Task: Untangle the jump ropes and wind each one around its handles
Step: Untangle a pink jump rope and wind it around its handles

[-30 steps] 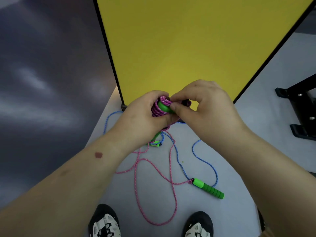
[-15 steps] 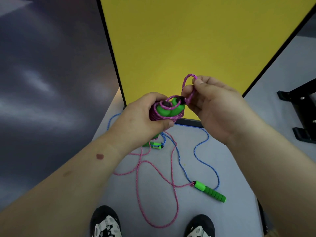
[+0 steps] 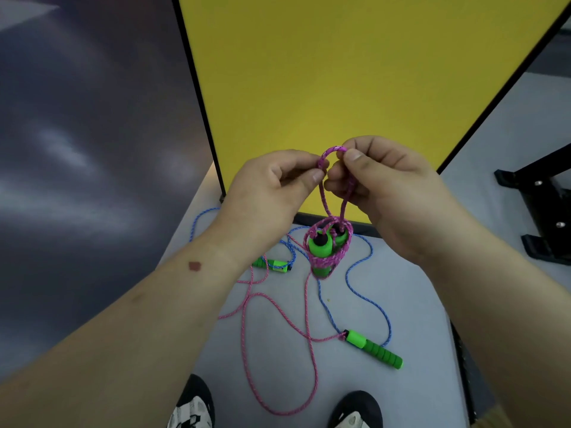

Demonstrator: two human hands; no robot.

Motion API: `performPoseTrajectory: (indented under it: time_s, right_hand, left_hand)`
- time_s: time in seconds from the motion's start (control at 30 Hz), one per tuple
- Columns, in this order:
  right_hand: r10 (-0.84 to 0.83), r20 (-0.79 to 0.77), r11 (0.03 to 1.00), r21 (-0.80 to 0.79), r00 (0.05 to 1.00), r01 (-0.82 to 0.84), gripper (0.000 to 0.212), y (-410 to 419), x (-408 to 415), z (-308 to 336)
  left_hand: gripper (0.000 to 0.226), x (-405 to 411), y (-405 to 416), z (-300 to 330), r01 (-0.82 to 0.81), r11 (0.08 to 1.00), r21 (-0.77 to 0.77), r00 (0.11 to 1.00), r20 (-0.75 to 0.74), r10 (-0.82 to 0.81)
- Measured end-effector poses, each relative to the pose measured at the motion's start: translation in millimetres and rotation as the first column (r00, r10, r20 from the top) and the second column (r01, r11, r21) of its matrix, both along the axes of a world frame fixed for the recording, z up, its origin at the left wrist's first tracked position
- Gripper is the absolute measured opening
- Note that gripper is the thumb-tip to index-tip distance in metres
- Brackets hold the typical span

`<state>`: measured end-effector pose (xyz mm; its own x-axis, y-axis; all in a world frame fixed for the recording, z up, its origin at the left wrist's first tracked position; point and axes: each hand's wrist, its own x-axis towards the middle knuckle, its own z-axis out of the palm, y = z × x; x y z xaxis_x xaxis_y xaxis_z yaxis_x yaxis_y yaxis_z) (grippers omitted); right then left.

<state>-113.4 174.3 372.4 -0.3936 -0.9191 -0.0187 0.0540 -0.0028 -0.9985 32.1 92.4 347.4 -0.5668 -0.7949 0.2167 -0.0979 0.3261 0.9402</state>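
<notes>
A pale grey floor carries the loose ropes. A pink rope lies in long loops, one end joined to a green handle. A blue rope curls beside and under it (its green handle lies near the left). Two shoes stand at the near edge.

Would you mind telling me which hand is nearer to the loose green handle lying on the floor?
Right. The right hand is up and slightly left of the loose green handle; the left hand is farther left, pinching the same purple loop.
</notes>
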Motion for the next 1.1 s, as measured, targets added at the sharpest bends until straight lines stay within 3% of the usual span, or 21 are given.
performPoseTrajectory:
  time_s: [0.3,0.63,0.83,1.1]
  right_hand:
    - [-0.123,-0.131,0.992,-0.029,0.984,0.12,0.014,6,-7,5]
    - [-0.351,-0.098,0.934,-0.104,0.931,0.341,0.012,-34,-10,31]
    - [-0.392,-0.094,0.919,-0.09,0.915,0.385,0.013,-58,-22,131]
    - [-0.403,-0.104,0.915,-0.062,0.909,0.398,0.01,-82,-39,331]
  left_hand:
    - [0.014,-12,5,8,-0.097,0.985,0.146,0.977,-0.174,0.122]
    - [0.021,-30,-31,38,-0.163,0.968,0.193,0.946,-0.247,0.209]
    - [0.022,-48,-59,141,-0.145,0.968,0.204,0.956,-0.222,0.19]
    - [0.022,-64,-84,340,-0.138,0.974,0.181,0.966,-0.193,0.173]
